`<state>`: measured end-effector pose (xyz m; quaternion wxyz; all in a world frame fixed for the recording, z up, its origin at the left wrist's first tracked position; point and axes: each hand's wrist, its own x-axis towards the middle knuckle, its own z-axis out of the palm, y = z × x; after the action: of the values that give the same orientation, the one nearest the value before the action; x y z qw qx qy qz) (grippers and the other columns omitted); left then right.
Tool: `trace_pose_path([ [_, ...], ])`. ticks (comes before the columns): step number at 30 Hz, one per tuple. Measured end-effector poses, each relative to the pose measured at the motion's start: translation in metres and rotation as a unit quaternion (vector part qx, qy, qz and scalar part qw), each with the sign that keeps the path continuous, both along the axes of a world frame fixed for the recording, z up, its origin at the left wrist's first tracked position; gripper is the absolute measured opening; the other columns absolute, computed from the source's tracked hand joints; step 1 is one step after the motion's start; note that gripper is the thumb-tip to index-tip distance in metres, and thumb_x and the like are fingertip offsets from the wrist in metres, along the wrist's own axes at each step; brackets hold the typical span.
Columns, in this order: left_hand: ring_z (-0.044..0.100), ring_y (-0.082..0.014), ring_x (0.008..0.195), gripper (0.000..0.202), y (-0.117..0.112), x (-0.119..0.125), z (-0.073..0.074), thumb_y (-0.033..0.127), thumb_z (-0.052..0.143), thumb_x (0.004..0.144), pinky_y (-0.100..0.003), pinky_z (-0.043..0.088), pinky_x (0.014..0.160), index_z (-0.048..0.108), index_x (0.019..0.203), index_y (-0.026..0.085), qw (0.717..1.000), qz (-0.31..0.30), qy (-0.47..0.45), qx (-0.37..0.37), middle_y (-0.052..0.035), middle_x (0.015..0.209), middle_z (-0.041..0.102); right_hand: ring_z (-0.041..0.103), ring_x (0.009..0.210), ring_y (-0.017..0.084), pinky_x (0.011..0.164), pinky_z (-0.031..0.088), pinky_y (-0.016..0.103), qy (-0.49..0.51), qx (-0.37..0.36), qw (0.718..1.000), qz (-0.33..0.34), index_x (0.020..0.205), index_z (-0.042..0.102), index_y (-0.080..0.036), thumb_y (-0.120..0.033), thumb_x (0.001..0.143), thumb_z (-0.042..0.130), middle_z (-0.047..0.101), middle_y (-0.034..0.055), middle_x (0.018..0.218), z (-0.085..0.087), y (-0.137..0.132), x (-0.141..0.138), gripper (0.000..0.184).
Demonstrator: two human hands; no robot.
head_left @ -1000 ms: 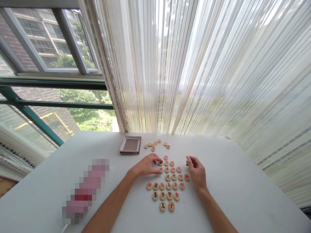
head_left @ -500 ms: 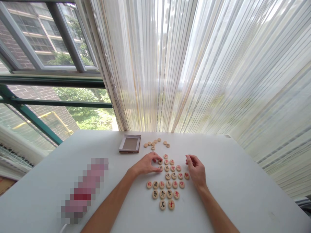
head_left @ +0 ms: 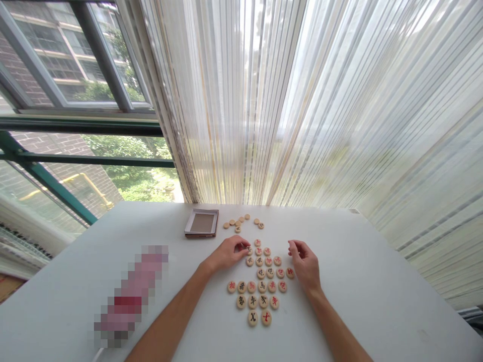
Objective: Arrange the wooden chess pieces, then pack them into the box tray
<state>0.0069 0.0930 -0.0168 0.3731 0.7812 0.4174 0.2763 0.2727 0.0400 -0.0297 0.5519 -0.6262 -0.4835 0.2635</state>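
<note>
My left hand [head_left: 229, 253] has its thumb and fingers closed at the left edge of a round wooden Chinese chess piece [head_left: 249, 251] with a black character. Below it lies another black-marked piece [head_left: 249, 261], apart from the thumb. To the right are rows of pieces with red and black characters, such as a red one [head_left: 268, 261] and a black one [head_left: 262, 287], all lying flat. My right hand [head_left: 305, 261] rests with curled fingers beside a red-marked piece [head_left: 290, 273]; nothing shows in it.
An open shallow box [head_left: 203, 223] stands at the back left of the white table [head_left: 362, 281]. Several loose pieces [head_left: 241, 219] lie beside it, most with blank faces up. A blurred pink object [head_left: 132, 296] lies on the left. Curtains [head_left: 234, 125] hang behind the table.
My left thumb has come up from the lower black-marked piece, and the fingers have closed at the upper one. My right hand has stayed in place.
</note>
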Motion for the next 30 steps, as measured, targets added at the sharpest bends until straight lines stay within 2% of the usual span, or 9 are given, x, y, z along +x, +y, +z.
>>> trace_pose_path([
  [13,0.065,-0.0166,0.084,0.025,-0.002,0.001,-0.001,0.035,0.063,0.086,-0.027,0.053,0.077,0.069,0.104,0.018,0.999,-0.004,0.009,0.038,-0.0059,0.1,0.068,0.065,0.07,0.021,0.066,0.051,0.03,-0.002,-0.006,1.0,0.001,0.092,0.067,-0.018,-0.051,0.087,0.058,0.068,0.0048,0.077,0.002,-0.001,0.0,0.035],
  [19,0.065,-0.0155,0.081,0.023,0.001,0.0,-0.001,0.031,0.05,0.094,-0.025,0.054,0.073,0.066,0.107,0.021,0.995,0.029,0.043,0.09,-0.0045,0.1,0.069,0.065,0.07,0.021,0.066,0.051,0.03,-0.004,-0.007,1.0,0.003,0.092,0.067,-0.018,-0.052,0.086,0.058,0.069,0.0047,0.077,0.003,-0.002,0.0,0.036],
  [22,0.063,-0.0188,0.099,0.029,0.004,-0.002,-0.001,0.024,0.041,0.097,-0.033,0.052,0.089,0.061,0.117,0.02,0.984,0.076,0.069,0.144,-0.0077,0.116,0.064,0.065,0.069,0.021,0.065,0.051,0.03,-0.004,-0.005,1.0,0.004,0.092,0.067,-0.018,-0.052,0.086,0.058,0.069,0.0048,0.077,0.004,-0.002,-0.001,0.036],
  [25,0.05,-0.0234,0.121,0.037,0.005,-0.004,-0.003,0.014,0.037,0.095,-0.043,0.039,0.107,0.057,0.126,0.019,0.968,0.107,0.107,0.199,-0.0096,0.129,0.058,0.065,0.07,0.021,0.066,0.051,0.03,-0.003,-0.001,1.0,0.004,0.092,0.067,-0.018,-0.052,0.086,0.058,0.069,0.0049,0.077,0.004,-0.002,-0.002,0.036],
  [30,0.047,-0.0257,0.123,0.045,0.002,-0.007,-0.009,0.008,0.042,0.089,-0.045,0.037,0.106,0.055,0.13,0.019,0.946,0.102,0.182,0.25,-0.0091,0.135,0.056,0.065,0.071,0.021,0.065,0.051,0.03,-0.001,0.005,1.0,0.006,0.091,0.067,-0.018,-0.053,0.086,0.057,0.069,0.0053,0.076,0.004,-0.001,-0.002,0.037],
])
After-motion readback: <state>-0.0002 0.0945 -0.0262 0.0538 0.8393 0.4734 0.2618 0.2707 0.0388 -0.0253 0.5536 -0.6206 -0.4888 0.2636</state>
